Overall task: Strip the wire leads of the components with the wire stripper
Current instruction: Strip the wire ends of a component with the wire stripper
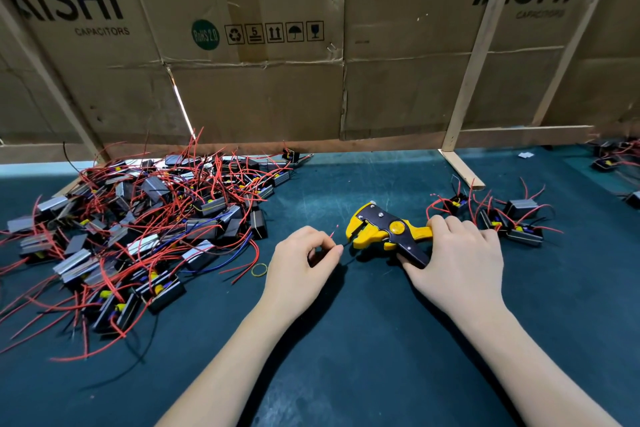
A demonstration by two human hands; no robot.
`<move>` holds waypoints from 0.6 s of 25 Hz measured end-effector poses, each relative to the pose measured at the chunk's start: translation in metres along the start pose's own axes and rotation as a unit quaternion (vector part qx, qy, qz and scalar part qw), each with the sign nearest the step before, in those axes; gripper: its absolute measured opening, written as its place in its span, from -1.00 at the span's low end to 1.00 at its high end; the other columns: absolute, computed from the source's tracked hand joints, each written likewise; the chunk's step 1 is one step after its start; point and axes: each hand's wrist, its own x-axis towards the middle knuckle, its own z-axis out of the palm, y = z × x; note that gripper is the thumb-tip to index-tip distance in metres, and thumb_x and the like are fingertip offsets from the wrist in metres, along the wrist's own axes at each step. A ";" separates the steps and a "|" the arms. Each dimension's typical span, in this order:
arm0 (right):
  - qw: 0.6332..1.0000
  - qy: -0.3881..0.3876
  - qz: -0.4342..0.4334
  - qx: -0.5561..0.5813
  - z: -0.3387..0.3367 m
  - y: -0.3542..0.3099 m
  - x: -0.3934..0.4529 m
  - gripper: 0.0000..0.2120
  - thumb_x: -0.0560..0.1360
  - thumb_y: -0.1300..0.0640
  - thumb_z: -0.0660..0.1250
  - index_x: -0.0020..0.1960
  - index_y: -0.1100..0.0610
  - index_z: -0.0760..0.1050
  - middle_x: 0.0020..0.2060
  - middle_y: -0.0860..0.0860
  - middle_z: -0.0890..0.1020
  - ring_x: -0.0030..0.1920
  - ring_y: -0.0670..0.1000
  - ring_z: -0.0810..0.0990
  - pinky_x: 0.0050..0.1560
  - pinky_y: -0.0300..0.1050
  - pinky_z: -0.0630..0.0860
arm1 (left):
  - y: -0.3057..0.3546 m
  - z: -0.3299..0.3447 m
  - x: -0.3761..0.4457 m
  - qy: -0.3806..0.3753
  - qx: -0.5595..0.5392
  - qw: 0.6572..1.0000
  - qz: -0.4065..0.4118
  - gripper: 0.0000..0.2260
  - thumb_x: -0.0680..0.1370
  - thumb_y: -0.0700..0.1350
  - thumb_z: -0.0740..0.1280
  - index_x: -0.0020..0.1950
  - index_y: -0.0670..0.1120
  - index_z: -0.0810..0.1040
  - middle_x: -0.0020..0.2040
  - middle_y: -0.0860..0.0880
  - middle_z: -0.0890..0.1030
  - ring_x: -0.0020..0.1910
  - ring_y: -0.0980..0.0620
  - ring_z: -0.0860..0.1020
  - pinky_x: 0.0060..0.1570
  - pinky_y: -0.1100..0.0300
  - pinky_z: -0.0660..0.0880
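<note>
Right hand (457,260) is wrapped round the handles of the yellow-and-black wire stripper (388,230), whose head points left and rests low over the dark green mat (363,340). Left hand (299,262) has fingers curled with thumb and forefinger pinched on thin leads: a short red wire tip (334,231) pokes up beyond the fingertips, and a dark wire (347,251) runs from the pinch toward the stripper's mouth. Whether that dark lead sits inside the jaws, cannot tell; the jaws look slightly parted. The component these leads belong to is hidden under the left hand. Large unworked pile of components (138,229) with red leads lies far left; a smaller group (509,218) sits just beyond the right hand, likely done. Judged step: feeding a lead into the stripper. Next move calls for seating the wire end squarely in the jaws, then squeezing the handles while the left hand holds firm.
</note>
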 end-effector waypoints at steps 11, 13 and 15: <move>1.000 0.011 0.014 0.007 0.003 -0.005 -0.002 -0.51 0.24 -0.19 0.53 -0.19 0.19 0.45 -0.32 0.08 0.53 -0.26 0.19 0.52 -0.13 0.04 0.30 | 0.000 0.005 -0.001 0.050 -0.008 0.999 0.001 -0.80 0.51 -0.15 0.43 -0.30 -0.01 0.54 -0.26 0.11 0.50 -0.32 0.13 0.38 -0.26 0.20 0.32; 1.000 -0.001 0.019 0.007 0.004 -0.006 -0.003 -0.50 0.23 -0.19 0.53 -0.17 0.18 0.45 -0.30 0.07 0.54 -0.24 0.18 0.54 -0.12 0.04 0.31 | 0.001 0.005 -0.001 0.065 -0.028 0.997 0.019 -0.82 0.52 -0.16 0.43 -0.28 -0.04 0.56 -0.23 0.09 0.52 -0.31 0.12 0.39 -0.25 0.27 0.32; 1.000 -0.014 0.023 0.003 0.004 -0.006 -0.003 -0.50 0.24 -0.21 0.52 -0.13 0.17 0.47 -0.27 0.06 0.56 -0.21 0.18 0.54 -0.11 0.03 0.32 | 0.002 0.004 -0.001 0.067 -0.043 0.996 0.034 -0.84 0.53 -0.15 0.42 -0.26 -0.04 0.57 -0.21 0.08 0.54 -0.30 0.09 0.41 -0.24 0.29 0.33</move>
